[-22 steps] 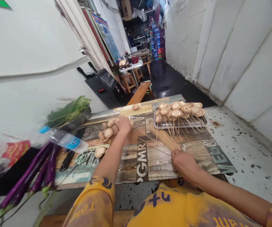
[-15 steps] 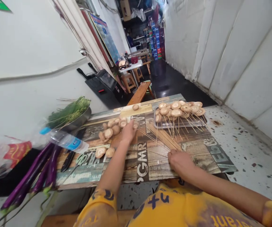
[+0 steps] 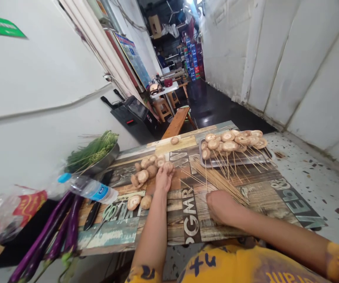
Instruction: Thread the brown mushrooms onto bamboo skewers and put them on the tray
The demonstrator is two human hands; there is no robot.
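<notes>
My left hand (image 3: 164, 179) has its fingers closed around a brown-capped mushroom (image 3: 169, 167) at the right end of a loose mushroom heap (image 3: 143, 175). Two more mushrooms (image 3: 134, 202) lie nearer me, left of my forearm. My right hand (image 3: 220, 206) is closed in a fist low over the table, just left of the near end of a bundle of bamboo skewers (image 3: 220, 179). A thin skewer appears to run to its fingers, but most of it is hidden. Behind the bundle, skewered mushrooms (image 3: 229, 146) are piled on a clear plastic tray (image 3: 203, 164).
At the left are a water bottle (image 3: 91, 188), a black-handled knife (image 3: 92, 216), long purple eggplants (image 3: 73, 224) and a metal bowl (image 3: 104, 160) of green vegetables (image 3: 91, 153). One mushroom (image 3: 174, 140) lies near the table's far edge. A wooden bench (image 3: 176, 122) stands beyond.
The view has shifted, so the table sits lower and further right. My left hand has curled its fingers onto a mushroom at the heap. My right hand stays closed beside the skewers, turned more knuckles-up.
</notes>
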